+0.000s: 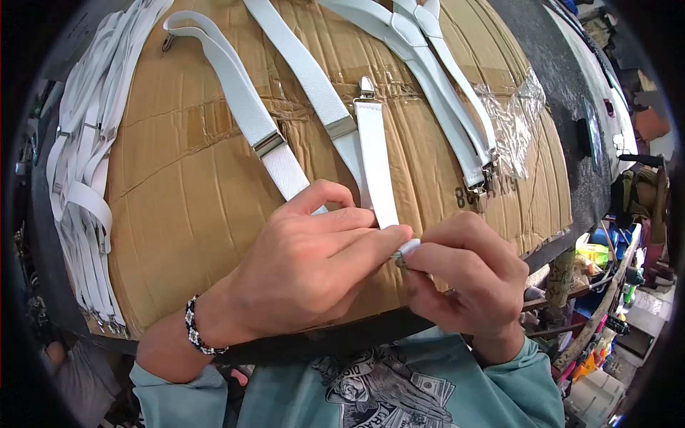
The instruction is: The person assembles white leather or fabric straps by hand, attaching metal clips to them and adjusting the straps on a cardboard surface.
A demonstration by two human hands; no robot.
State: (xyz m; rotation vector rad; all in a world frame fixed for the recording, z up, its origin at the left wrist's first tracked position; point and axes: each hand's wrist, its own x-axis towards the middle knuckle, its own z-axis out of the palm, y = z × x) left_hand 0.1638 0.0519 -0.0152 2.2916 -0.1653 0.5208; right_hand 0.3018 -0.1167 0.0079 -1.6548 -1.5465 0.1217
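Observation:
White elastic straps with metal slides point(270, 144) lie on a flat cardboard sheet point(171, 228). My left hand point(307, 257) is closed, its fingers pinching the lower end of a white strap point(377, 160), whose upper end bears a metal clip point(366, 88). Just to the right, my right hand point(467, 274) is closed on the folded strap end point(408, 247), with a bit of metal showing between the fingertips. A second strap with a slide point(341, 128) runs down behind my left fingers.
A bundle of white straps point(89, 164) hangs along the cardboard's left side. More straps with clips point(435, 78) lie at the upper right, beside crumpled clear plastic point(515, 128). A phone-like dark object point(591, 135) stands beyond. Cluttered items fill the far right.

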